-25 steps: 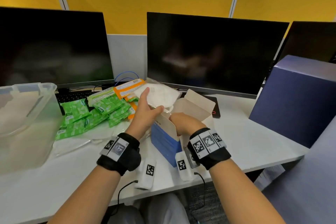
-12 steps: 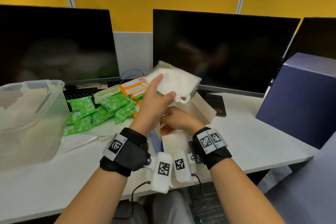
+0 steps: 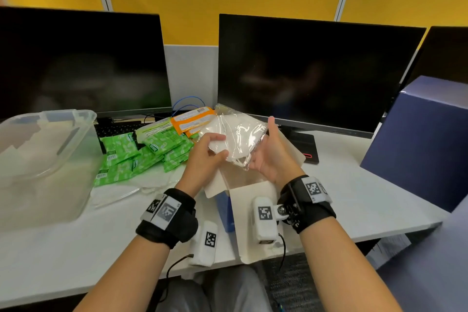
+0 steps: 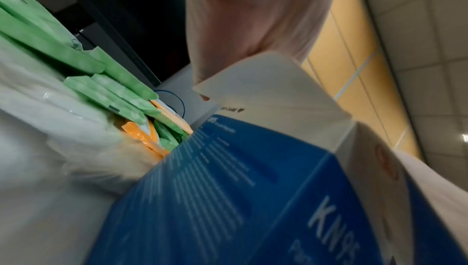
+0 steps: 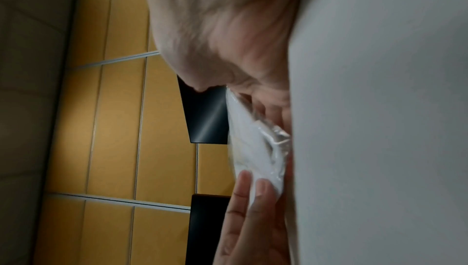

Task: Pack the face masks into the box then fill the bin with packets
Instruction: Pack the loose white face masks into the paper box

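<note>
While both hands, left hand [image 3: 202, 157] and right hand [image 3: 268, 159], clamp the bagged masks [image 3: 238, 139] mid-frame above the box [image 3: 249, 192], the pack looks light, soft, slippery; edges seem the best hold.

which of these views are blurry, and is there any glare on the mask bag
Head view: mostly sharp, wide-angle bending at the edges, light glinting off the mask bag held by both hands. Left wrist view: motion smear across the blue box and green packets. Right wrist view: dim and soft, a near white surface blocking the right side.
</note>
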Demonstrator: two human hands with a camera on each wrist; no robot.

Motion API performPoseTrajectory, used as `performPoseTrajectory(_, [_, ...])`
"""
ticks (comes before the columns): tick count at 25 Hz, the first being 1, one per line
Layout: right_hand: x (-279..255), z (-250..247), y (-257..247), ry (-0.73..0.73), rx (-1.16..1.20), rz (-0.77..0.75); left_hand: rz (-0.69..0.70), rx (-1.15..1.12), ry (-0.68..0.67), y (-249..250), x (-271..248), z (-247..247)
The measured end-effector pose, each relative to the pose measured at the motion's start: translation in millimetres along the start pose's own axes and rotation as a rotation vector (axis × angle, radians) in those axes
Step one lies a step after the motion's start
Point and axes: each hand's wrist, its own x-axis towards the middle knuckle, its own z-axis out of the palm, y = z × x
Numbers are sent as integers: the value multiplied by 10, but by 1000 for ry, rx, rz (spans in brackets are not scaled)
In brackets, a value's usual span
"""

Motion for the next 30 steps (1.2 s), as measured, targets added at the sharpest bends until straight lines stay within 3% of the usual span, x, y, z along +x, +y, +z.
performPoseTrajectory(3, [-34, 5, 12, 96, -195, -133, 72, 88, -142, -59, -38, 20])
performPoseTrajectory(5, [-91, -50, -49, 226, -301, -324, 108, 80, -232, -87, -68, 33])
performPoseTrajectory(7, [-213, -138, -199, 342, -490, -517, 106, 127, -165, -118, -67, 35])
performPoseTrajectory(9, [-366, -229, -355, 401, -854, -578, 25, 149, -87, -154, -65, 49])
performPoseTrajectory(11, [-465, -250, -435, 349, -1249, -438, -74, 74, -122, -185, -56, 79])
performPoseTrajectory(13, [-459, -206, -396, 217, -1550, -179, -120, 49, -165, -209, -52, 103])
performPoseTrajectory(17, [-274, -69, -181, 133, -1858, 228, -134, 61, -166, -224, -24, 86])
performPoseTrajectory(20, [-186, 42, -167, 63, -1906, 326, -115, 16, -218, -294, -2, 86])
performPoseTrajectory(22, [-117, 135, -110, -35, -1845, 305, -113, -16, -228, -317, 3, 104])
performPoseTrajectory(26, [10, 360, 157, -152, -1468, 237, -58, -41, -241, -260, -52, 73])
performPoseTrajectory(28, [16, 394, 210, -125, -1331, 227, -25, -29, -269, -265, -64, 7])
performPoseTrajectory(30, [-12, 388, 212, -83, -1210, 180, -45, 18, -196, -390, 14, -119])
